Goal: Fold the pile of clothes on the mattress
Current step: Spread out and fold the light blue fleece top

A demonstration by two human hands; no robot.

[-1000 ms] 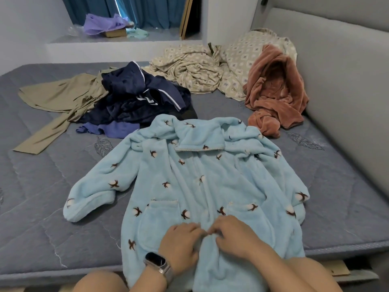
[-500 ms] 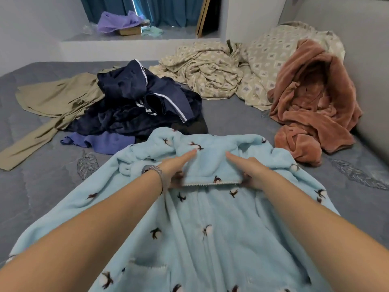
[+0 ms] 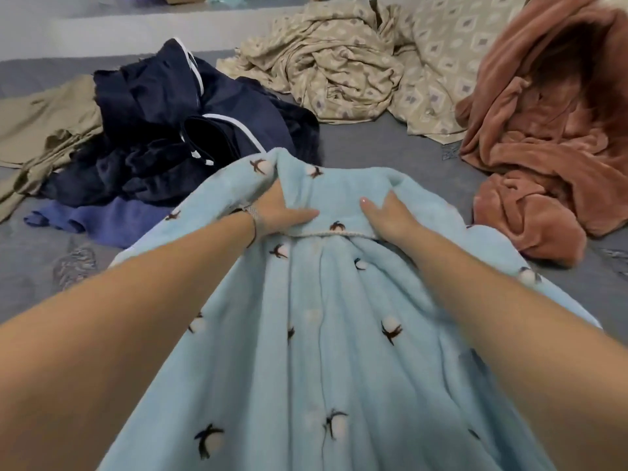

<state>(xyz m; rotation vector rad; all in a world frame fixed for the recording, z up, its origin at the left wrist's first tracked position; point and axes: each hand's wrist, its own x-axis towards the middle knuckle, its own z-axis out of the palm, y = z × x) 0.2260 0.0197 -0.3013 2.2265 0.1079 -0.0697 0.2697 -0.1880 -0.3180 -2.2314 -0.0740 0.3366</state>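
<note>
Gripping the collar of the light blue fleece pajama top (image 3: 326, 334) with fingers curled in, left hand (image 3: 282, 214) and right hand (image 3: 387, 217) appear to be straightening it on the mattress (image 3: 390, 137), unfolded pile (image 3: 176, 137) at 11 o'clock; next, likely sleeves folded inward.

Grey quilted mattress (image 3: 390, 137) fills the room floor; white raised ledge (image 3: 119, 32) behind; beige diamond-patterned bedding (image 3: 339, 62) crumpled at back.
</note>
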